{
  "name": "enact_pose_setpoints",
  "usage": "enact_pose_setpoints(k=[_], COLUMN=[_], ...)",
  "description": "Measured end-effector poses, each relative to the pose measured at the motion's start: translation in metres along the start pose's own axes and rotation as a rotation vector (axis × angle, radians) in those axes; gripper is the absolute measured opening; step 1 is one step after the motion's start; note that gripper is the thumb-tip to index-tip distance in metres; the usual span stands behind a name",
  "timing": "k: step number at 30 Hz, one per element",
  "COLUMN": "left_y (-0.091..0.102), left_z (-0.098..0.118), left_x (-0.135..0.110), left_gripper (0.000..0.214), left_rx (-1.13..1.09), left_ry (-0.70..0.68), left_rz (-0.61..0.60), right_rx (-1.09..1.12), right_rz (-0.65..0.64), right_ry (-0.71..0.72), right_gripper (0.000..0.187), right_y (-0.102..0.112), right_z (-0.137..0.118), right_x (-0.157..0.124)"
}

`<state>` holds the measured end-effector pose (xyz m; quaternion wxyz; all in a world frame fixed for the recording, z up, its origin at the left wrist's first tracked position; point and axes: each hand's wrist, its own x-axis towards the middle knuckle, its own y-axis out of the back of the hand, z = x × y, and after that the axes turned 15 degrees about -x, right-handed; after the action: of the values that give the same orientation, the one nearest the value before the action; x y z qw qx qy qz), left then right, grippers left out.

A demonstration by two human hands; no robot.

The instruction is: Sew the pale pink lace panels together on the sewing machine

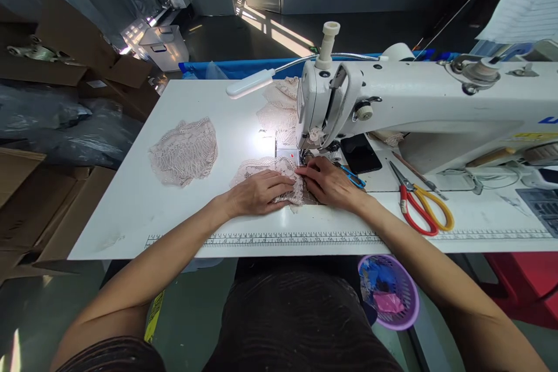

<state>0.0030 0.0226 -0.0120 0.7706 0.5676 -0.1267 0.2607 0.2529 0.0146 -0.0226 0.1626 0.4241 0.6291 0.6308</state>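
A pale pink lace piece (246, 170) lies on the table by the needle area of a white sewing machine (410, 93). My left hand (264, 190) rests flat on this lace, fingers stretched toward the right. At the lace's right edge is my right hand (326, 181), its thumb and forefinger pressed together close to the presser foot; the fingers hide what exactly they pinch. Behind the needle, more lace (279, 110) sits bunched beside the machine head. A separate lace piece (185, 151) lies to the left. Blue-handled snips (352, 176) are just beyond my right hand.
Red-and-yellow-handled scissors (421, 206) and a black phone (361, 153) lie on the right. A lamp (250, 83) reaches over the table (126, 203). A ruler strip (270, 240) runs along the front edge. A purple basket (407, 302) stands below. Cardboard boxes (47, 203) fill the left side.
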Motion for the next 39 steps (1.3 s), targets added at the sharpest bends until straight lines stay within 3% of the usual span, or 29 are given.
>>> enact_pose_setpoints(k=[4,7,13,17,21,24,31,39], left_y=[-0.001,-0.002,-0.004,-0.001,0.000,-0.001,-0.005,-0.007], left_z=[-0.004,-0.003,0.000,0.001,0.000,0.001,0.004,0.007], left_x=[-0.001,-0.002,-0.001,0.001,0.002,0.003,0.003,0.003], left_gripper=[0.013,0.018,0.020,0.015,0.013,0.011,0.010,0.009], left_rx=[-0.033,-0.065,-0.089,-0.146,-0.096,-0.063,-0.064,-0.012], left_ry=[-0.038,0.026,0.138,0.057,0.014,-0.015,-0.042,-0.062], left_rz=[0.072,0.144,0.280,0.145,0.020,0.022,0.040,0.076], right_rx=[0.174,0.266,0.326,0.316,0.346,0.231,-0.012,0.078], right_rz=[0.052,0.086,-0.011,-0.040,0.036,0.101,0.000,0.021], right_ry=[-0.110,-0.176,0.109,0.133,-0.015,-0.118,-0.055,-0.082], right_gripper=[0.034,0.027,0.031,0.032,0.032,0.036,0.040,0.042], right_y=[0.003,0.008,0.014,0.011,0.008,0.004,-0.001,0.000], right_z=[0.006,0.003,-0.018,-0.018,-0.008,-0.003,-0.007,-0.006], right_x=[-0.004,-0.007,-0.012,-0.014,-0.013,-0.012,-0.011,-0.012])
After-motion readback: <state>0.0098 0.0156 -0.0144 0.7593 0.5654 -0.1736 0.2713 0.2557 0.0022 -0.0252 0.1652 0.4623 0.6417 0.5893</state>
